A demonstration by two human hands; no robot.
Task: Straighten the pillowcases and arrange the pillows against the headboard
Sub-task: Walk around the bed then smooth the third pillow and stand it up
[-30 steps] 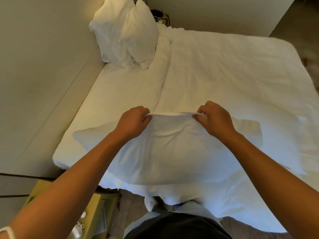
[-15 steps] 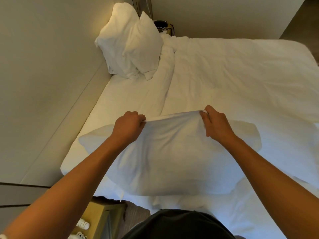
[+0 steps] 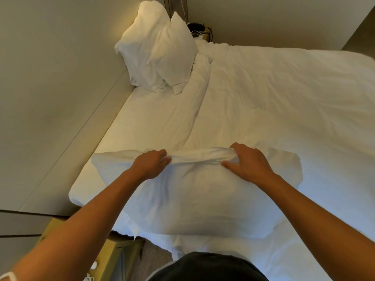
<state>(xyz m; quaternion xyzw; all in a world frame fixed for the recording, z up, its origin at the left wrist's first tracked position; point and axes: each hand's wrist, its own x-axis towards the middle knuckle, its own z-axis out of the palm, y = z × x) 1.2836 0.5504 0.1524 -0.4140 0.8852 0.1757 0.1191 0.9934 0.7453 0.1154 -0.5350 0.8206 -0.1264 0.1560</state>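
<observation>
A white pillow [image 3: 194,201] lies across the near edge of the bed in front of me. My left hand [image 3: 150,164] grips the far edge of its pillowcase, bunching the cloth. My right hand [image 3: 249,163] pinches the same edge farther right, thumb under a fold. Two more white pillows [image 3: 158,55] stand propped in the far left corner against the beige headboard [image 3: 60,88], which runs along the left side of the bed.
A rumpled white duvet [image 3: 284,94] covers the right part of the bed, the bare sheet [image 3: 154,122] shows on the left. A nightstand with a dark device and cables [image 3: 197,30] sits at the far corner. A yellow-brown box [image 3: 113,254] stands on the floor at lower left.
Both hands have pushed the pillow's far edge lower and forward onto the bed, gathering more cloth. My view has tilted up, showing more of the far pillows.
</observation>
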